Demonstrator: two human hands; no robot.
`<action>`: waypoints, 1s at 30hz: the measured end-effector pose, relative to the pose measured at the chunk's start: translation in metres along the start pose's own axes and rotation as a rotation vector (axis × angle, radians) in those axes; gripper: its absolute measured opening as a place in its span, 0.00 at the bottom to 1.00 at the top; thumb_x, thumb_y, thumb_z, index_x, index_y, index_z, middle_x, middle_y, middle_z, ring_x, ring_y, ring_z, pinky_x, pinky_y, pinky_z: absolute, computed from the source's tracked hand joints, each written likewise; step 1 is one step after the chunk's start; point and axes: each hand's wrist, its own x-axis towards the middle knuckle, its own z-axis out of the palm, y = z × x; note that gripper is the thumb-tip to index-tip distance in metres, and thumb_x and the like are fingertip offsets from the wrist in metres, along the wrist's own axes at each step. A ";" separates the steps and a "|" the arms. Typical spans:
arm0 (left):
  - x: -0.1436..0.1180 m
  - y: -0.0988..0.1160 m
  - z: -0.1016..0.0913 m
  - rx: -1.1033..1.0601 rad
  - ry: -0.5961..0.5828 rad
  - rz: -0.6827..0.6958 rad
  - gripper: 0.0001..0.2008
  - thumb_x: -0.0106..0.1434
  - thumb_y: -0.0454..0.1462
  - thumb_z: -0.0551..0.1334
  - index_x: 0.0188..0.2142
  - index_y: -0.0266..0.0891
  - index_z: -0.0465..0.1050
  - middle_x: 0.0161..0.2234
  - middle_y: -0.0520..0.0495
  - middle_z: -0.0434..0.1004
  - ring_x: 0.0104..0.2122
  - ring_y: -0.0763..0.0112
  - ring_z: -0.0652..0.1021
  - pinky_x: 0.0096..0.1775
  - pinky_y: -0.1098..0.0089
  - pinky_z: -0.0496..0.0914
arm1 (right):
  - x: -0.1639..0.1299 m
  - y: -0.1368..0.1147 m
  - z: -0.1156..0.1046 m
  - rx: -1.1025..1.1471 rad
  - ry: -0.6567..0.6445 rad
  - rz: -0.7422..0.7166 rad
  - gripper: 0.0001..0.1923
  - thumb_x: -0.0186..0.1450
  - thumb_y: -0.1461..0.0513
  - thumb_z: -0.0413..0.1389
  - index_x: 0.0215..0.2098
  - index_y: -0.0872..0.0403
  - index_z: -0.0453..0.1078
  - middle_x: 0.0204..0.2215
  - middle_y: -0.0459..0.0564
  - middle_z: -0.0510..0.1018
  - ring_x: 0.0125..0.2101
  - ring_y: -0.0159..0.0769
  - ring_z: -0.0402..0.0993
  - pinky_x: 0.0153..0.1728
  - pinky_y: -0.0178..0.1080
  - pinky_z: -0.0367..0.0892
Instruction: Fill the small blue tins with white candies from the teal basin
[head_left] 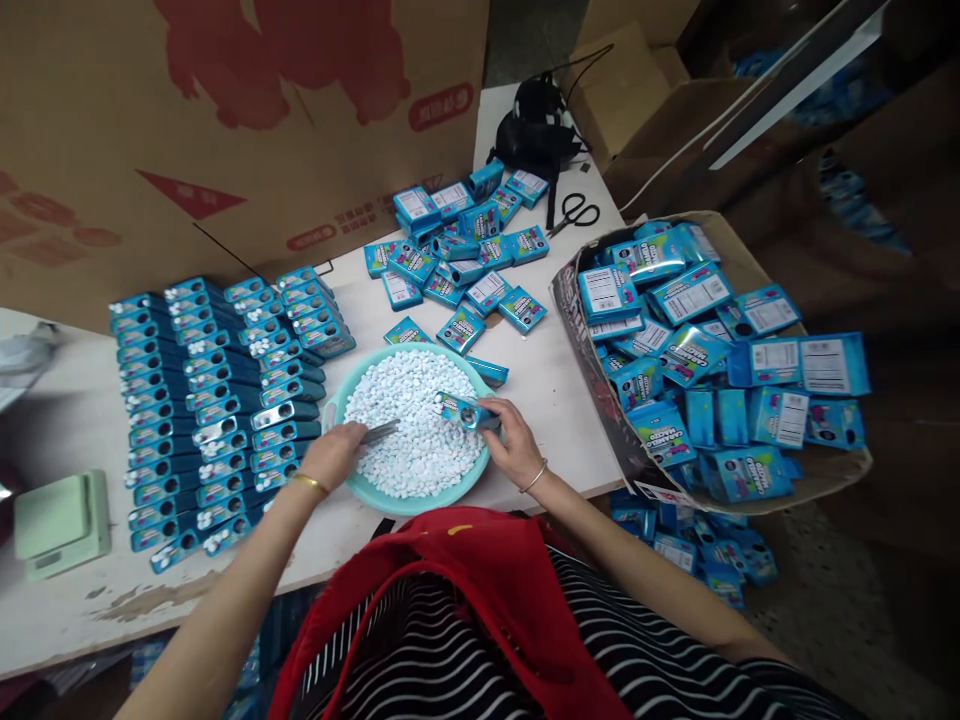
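A turquoise basin [341, 478] full of small white candies [409, 425] stands on the table in front of me. My left hand [334, 455], at the basin's left side, is closed around a thin grey metal tool [381, 432] that looks like tweezers; its tip is over the candies. On the basin's right side, my right hand [511, 440] grips a small blue candy box [459, 410]. White candies show at that box's left end, which is held over the basin.
Rows of blue boxes [217, 400], many with candies on top, fill the table's left part. A green scale [61, 525] lies further left. Loose boxes [465, 240] and scissors [574, 213] lie behind the basin. An open carton [600, 400] of boxes stands right.
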 end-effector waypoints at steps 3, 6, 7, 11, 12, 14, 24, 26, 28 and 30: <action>0.030 0.019 0.039 -0.141 0.045 0.032 0.13 0.63 0.34 0.52 0.46 0.37 0.68 0.46 0.40 0.73 0.47 0.59 0.73 0.48 0.62 0.67 | 0.003 -0.001 -0.004 0.000 0.020 0.028 0.18 0.63 0.66 0.50 0.52 0.51 0.62 0.47 0.54 0.70 0.50 0.42 0.67 0.53 0.49 0.64; 0.047 0.037 0.056 -0.223 0.091 0.036 0.16 0.62 0.35 0.53 0.49 0.36 0.66 0.48 0.40 0.73 0.48 0.62 0.73 0.50 0.64 0.67 | 0.006 -0.004 -0.005 0.013 0.049 0.074 0.17 0.63 0.65 0.52 0.51 0.52 0.63 0.45 0.54 0.71 0.47 0.42 0.68 0.50 0.47 0.66; 0.047 0.039 0.057 -0.253 0.100 0.041 0.16 0.62 0.35 0.53 0.50 0.36 0.66 0.48 0.40 0.73 0.47 0.63 0.74 0.49 0.64 0.67 | 0.006 -0.004 -0.005 0.016 0.057 0.089 0.17 0.63 0.65 0.52 0.50 0.52 0.63 0.45 0.54 0.71 0.47 0.41 0.68 0.49 0.46 0.66; 0.028 0.029 0.043 -0.349 0.127 0.090 0.16 0.63 0.40 0.54 0.48 0.36 0.66 0.43 0.44 0.75 0.40 0.68 0.76 0.44 0.68 0.69 | 0.005 -0.004 -0.007 0.009 0.069 0.120 0.16 0.63 0.64 0.53 0.49 0.52 0.63 0.44 0.53 0.71 0.46 0.41 0.69 0.48 0.45 0.66; 0.020 0.025 0.035 -0.376 0.142 0.111 0.15 0.63 0.41 0.54 0.47 0.37 0.66 0.42 0.44 0.76 0.38 0.68 0.76 0.42 0.68 0.70 | 0.004 -0.003 -0.008 0.005 0.067 0.120 0.16 0.63 0.64 0.53 0.49 0.52 0.63 0.44 0.53 0.71 0.46 0.41 0.69 0.48 0.45 0.66; 0.001 0.021 0.016 -0.428 0.182 0.169 0.15 0.64 0.42 0.54 0.46 0.37 0.68 0.40 0.45 0.76 0.37 0.69 0.75 0.41 0.68 0.69 | 0.004 -0.002 -0.007 -0.009 0.057 0.106 0.16 0.63 0.65 0.52 0.50 0.52 0.63 0.44 0.53 0.71 0.47 0.41 0.68 0.49 0.46 0.66; -0.046 0.056 -0.079 -0.111 0.161 0.301 0.13 0.65 0.40 0.52 0.46 0.38 0.68 0.43 0.42 0.75 0.41 0.63 0.76 0.42 0.64 0.70 | 0.002 -0.010 0.011 -0.096 -0.041 -0.127 0.21 0.61 0.70 0.48 0.52 0.52 0.62 0.48 0.55 0.71 0.51 0.42 0.66 0.55 0.52 0.64; -0.050 0.071 -0.092 0.042 0.099 0.262 0.11 0.65 0.38 0.52 0.44 0.37 0.68 0.42 0.41 0.75 0.41 0.61 0.76 0.41 0.62 0.71 | 0.001 -0.012 0.014 -0.095 -0.056 -0.150 0.21 0.61 0.70 0.48 0.53 0.52 0.61 0.48 0.55 0.71 0.51 0.42 0.65 0.54 0.52 0.65; -0.055 0.089 -0.103 0.172 0.053 0.220 0.10 0.65 0.36 0.51 0.42 0.37 0.68 0.39 0.41 0.75 0.40 0.58 0.75 0.38 0.61 0.71 | -0.001 -0.013 0.017 -0.089 -0.063 -0.163 0.21 0.61 0.70 0.47 0.53 0.52 0.62 0.47 0.55 0.71 0.51 0.42 0.66 0.54 0.51 0.65; -0.060 0.105 -0.111 0.256 0.035 0.187 0.10 0.65 0.33 0.50 0.40 0.37 0.68 0.36 0.41 0.74 0.37 0.58 0.75 0.35 0.62 0.70 | -0.003 -0.012 0.020 -0.078 -0.064 -0.165 0.21 0.61 0.70 0.47 0.52 0.52 0.62 0.47 0.55 0.71 0.51 0.42 0.66 0.54 0.52 0.65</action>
